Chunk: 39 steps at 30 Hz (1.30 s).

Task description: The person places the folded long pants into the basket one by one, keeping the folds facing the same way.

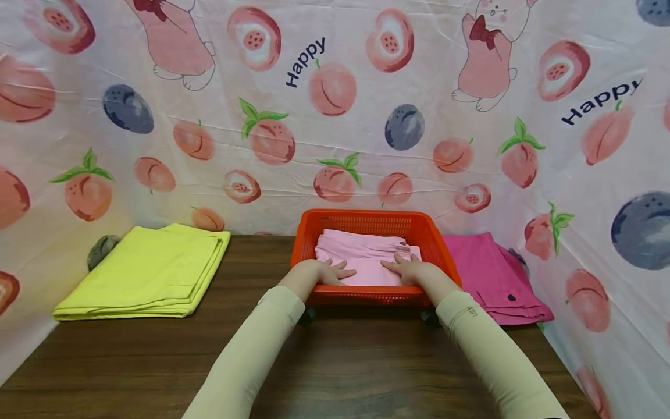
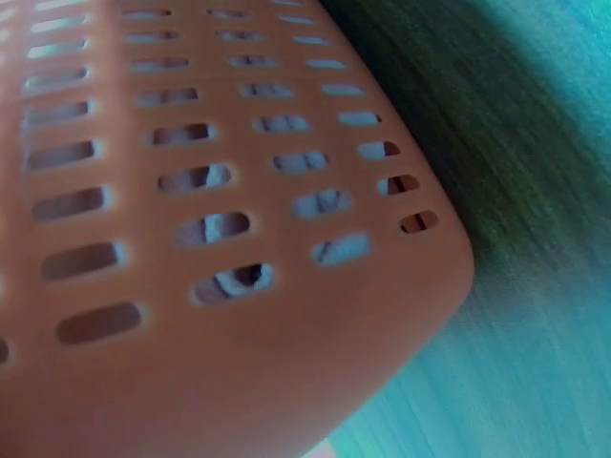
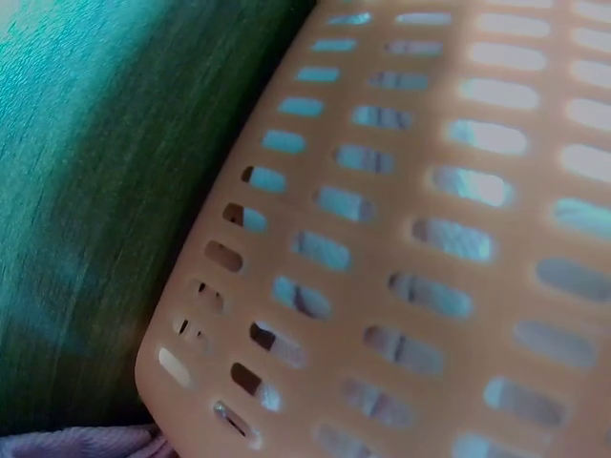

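An orange-red plastic basket [image 1: 366,295] stands on the table, seen in the head view, with a folded light pink garment [image 1: 366,265] lying in it. Over the basket's near side, my left hand [image 1: 325,272] reaches in and rests on the garment's left part with fingers spread. Opposite it, my right hand [image 1: 409,269] lies on the right part, its fingers also extended. Both wrist views look at the slotted outer wall of the basket [image 2: 239,372] [image 3: 382,286], pale material showing through the slots. Neither hand appears there.
A folded yellow garment [image 1: 141,270] lies at the left of the dark wooden table [image 1: 335,361]. Right of the basket is a folded magenta garment [image 1: 489,279], partly hidden by the basket. A fruit-print curtain [image 1: 335,139] encloses the back and sides.
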Available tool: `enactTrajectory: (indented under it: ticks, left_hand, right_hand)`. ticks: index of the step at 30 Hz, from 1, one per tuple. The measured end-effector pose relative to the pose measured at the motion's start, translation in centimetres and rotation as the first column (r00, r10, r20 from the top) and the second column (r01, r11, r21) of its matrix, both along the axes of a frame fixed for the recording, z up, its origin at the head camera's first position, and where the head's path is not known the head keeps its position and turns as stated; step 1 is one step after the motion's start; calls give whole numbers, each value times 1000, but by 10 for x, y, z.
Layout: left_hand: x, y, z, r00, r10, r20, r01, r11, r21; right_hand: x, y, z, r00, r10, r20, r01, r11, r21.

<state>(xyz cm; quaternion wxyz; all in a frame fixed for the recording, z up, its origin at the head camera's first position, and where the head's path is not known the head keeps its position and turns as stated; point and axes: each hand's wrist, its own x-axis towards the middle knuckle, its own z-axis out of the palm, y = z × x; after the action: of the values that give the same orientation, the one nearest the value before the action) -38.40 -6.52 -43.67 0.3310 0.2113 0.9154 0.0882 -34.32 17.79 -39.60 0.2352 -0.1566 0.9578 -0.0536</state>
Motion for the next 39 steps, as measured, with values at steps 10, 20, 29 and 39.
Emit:
enactTrajectory:
  ticks: [10,20,29,39]
  left_hand:
    - [-3,-1,-5,1000,-26,-9,26,999,-22]
    - [2,-1,-1,1000,2,-8,-2,1000,10]
    - [-6,-2,-7,1000,10,28,-11,1000,29]
    - [-45,-8,-50,990,83,118,-98,987,126]
  right_hand:
    - [4,9,0,993,15,-117,-35,985,-171]
    - [5,11,-1,861,-343,-376,307,939,-153]
    - [3,14,-6,966,-208,-153,208,978,-16]
    - [-7,19,-11,966,-238,-103,218,960,-176]
